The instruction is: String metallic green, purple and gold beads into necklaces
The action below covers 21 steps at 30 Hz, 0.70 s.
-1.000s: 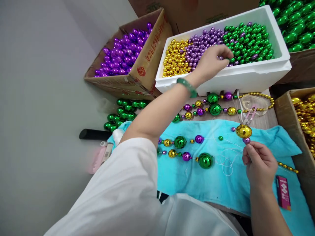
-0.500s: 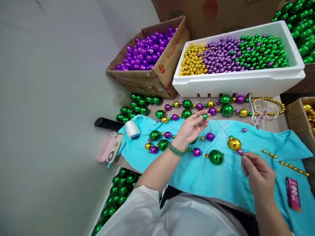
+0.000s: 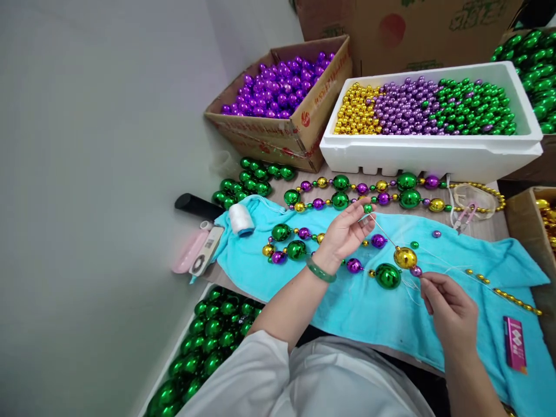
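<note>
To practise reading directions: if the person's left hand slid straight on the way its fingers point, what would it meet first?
Probably the strand of green, purple and gold beads just beyond the left hand, before the white foam box; depth is unclear.

A cardboard box of large purple beads stands at the back left, touching a white foam box where small gold, purple and green beads lie in three bands. In front of it a double row of strung beads rests on the wooden table, near pink-handled snips. A turquoise towel bears a white thread spool and a magenta packet. Off its left end lies what may be a pink case. Loose green beads fill a tray below.
</note>
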Available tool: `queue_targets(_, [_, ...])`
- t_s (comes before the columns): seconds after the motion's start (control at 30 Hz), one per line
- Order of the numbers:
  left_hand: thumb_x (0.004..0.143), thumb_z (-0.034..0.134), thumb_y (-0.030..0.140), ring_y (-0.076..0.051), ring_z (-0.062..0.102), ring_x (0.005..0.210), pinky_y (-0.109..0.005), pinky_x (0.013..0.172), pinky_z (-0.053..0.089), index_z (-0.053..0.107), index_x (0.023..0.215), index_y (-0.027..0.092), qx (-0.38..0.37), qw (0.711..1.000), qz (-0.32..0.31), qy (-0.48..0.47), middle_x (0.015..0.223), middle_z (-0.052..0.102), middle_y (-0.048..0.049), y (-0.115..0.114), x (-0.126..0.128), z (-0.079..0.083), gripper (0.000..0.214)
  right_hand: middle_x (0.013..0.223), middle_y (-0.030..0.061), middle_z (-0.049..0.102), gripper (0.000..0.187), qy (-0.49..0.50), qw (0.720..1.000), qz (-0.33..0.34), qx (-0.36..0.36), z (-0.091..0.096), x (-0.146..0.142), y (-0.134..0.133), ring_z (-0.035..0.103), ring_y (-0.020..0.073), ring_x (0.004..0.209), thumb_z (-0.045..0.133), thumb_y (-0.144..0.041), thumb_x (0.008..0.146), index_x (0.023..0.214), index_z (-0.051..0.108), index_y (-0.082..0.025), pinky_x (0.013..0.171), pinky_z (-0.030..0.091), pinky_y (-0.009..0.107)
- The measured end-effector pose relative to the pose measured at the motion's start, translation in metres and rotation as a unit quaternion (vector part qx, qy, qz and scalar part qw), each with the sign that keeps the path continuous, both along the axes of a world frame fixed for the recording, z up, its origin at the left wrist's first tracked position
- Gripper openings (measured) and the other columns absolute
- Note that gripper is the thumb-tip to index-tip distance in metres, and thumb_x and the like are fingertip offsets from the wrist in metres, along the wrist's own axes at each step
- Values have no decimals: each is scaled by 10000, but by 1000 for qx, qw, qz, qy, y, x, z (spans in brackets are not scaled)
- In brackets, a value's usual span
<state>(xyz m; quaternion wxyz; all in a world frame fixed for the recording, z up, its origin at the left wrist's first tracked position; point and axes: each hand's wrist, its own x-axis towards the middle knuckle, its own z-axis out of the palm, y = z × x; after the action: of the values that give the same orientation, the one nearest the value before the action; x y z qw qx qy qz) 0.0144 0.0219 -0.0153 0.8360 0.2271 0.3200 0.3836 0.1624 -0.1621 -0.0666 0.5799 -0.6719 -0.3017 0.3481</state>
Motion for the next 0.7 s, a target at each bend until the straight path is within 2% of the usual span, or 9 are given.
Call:
queue_targets(0.1, [826,623,127,-72,643,815,-201,826,503,679,1000,208,-1,1000,14,-3,930,679,-15,0,0,0,201,612,2,569,204,-5,1000,2,-3,0,-1,0,467,95,512,695,-368,795,846,695,-171,424,333,217])
queue_targets(0.37, [773,641,75,-72,622,813,-200,815,487,663,901,190,1,999,29,-17,844,636,5,-1,0,1,174,605,-2,550,221,1,1000,-2,-16,-1,-1,-2,457,93,520,697,-377,796,860,696,-166,431,328,216])
queue_targets(0.43, [742,672,90,-74,609,811,-212,813,484,648,945,213,38,998,38,13,868,621,16,-2,0,1,239,605,-6,544,219,7,1000,-3,-16,-3,-2,-2,445,87,516,701,-373,795,870,698,-167,436,329,213])
queue_targets(0.53, [664,736,93,-62,575,790,-211,794,476,596,1114,274,132,988,52,67,910,591,39,-7,2,-2,505,613,-7,546,216,15,1000,0,-17,-5,-4,0,445,82,517,705,-368,797,881,699,-168,443,337,209])
queue_targets(0.6, [635,766,103,-61,558,774,-208,764,475,523,1246,312,176,980,17,95,908,570,41,-13,4,-6,690,611,-6,549,220,23,1000,3,-15,-6,-6,4,452,83,508,700,-374,803,873,694,-165,435,337,209])
queue_targets(0.63, [629,777,114,-66,560,777,-212,750,478,481,1303,324,187,976,-26,105,918,563,34,-16,4,-7,765,606,-7,549,223,30,999,5,-12,-7,-6,6,449,81,493,696,-378,806,863,689,-163,427,334,209])
queue_targets(0.7, [606,805,141,-95,587,821,-232,729,492,420,1377,330,202,959,-150,133,1005,559,-5,-17,4,-9,883,592,-14,541,225,53,999,4,-2,-10,-7,12,434,74,454,690,-384,812,850,673,-163,407,324,210])
